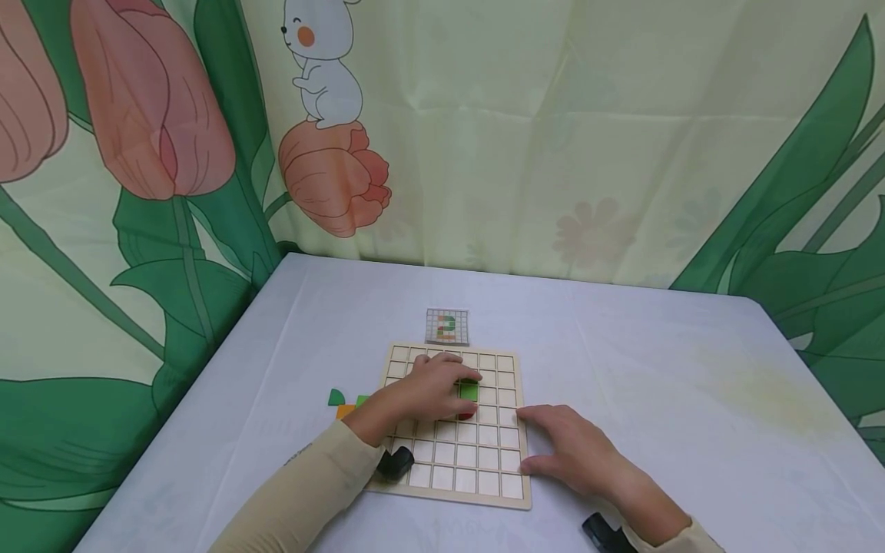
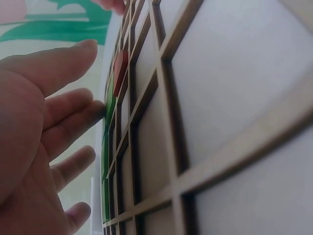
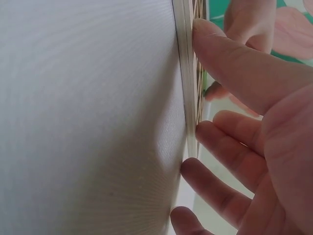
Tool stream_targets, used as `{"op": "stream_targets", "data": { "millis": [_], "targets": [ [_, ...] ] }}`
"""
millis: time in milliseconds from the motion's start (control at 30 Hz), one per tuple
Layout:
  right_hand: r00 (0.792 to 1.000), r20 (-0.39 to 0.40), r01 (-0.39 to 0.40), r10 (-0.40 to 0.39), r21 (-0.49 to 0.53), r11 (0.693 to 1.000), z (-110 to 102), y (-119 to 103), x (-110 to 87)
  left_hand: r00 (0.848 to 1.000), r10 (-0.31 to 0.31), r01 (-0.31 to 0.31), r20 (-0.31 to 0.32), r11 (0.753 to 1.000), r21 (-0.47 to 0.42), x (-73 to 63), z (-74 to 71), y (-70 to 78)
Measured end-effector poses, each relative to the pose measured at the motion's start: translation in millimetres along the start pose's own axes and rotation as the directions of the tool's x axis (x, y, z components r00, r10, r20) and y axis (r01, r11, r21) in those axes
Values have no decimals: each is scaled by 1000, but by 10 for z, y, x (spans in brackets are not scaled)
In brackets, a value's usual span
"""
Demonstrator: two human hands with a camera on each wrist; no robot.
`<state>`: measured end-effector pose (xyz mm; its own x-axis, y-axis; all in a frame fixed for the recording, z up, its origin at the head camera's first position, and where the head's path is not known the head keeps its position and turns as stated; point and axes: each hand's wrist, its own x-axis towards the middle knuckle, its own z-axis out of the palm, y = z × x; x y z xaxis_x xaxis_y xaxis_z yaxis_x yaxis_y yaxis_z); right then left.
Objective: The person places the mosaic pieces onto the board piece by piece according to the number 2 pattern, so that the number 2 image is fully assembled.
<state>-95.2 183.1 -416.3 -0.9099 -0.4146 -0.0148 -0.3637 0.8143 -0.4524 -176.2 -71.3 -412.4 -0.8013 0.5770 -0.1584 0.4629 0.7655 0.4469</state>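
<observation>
A wooden grid board point(image 1: 476, 481) lies on the table with colored tiles set in some cells. Over its upper middle hovers my left hand point(image 1: 435, 388), fingers spread and fairly straight. A light green square tile point(image 1: 469, 391) shows between thumb and forefinger, and a red tile point(image 1: 466, 415) lies by the thumb tip. In the left wrist view a fingertip is right at the green tiles point(image 2: 110, 105), with nothing pinched; other cells are hidden under the hand in the head view. Thumb and fingers of my right hand point(image 1: 581, 453) rest against the board's right edge.
Left of the board lie loose pieces: a dark green rounded one point(image 1: 336, 397), an orange one point(image 1: 344, 412) and a light green one point(image 1: 362, 400), partly behind the left forearm. A small pattern card point(image 1: 446, 326) sits just beyond the board's far edge. A printed curtain point(image 1: 484, 153) hangs behind the table.
</observation>
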Motion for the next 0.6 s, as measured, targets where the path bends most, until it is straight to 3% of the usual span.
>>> {"op": "stream_targets", "data": {
  "millis": [200, 433, 600],
  "targets": [
    [1000, -3, 10, -10, 0, 1000, 3, 6, 1, 1000, 20, -20, -4, 999, -45, -8, -1, -35],
    [1000, 2, 5, -5, -2, 1000, 1, 8, 9, 999, 42, -43, -5, 980, -193, -72, -66, -65],
    [1000, 10, -7, 7, 0, 1000, -1, -2, 13, 999, 42, -47, -27, 977, -210, -151, -133, -73]
  ]
}}
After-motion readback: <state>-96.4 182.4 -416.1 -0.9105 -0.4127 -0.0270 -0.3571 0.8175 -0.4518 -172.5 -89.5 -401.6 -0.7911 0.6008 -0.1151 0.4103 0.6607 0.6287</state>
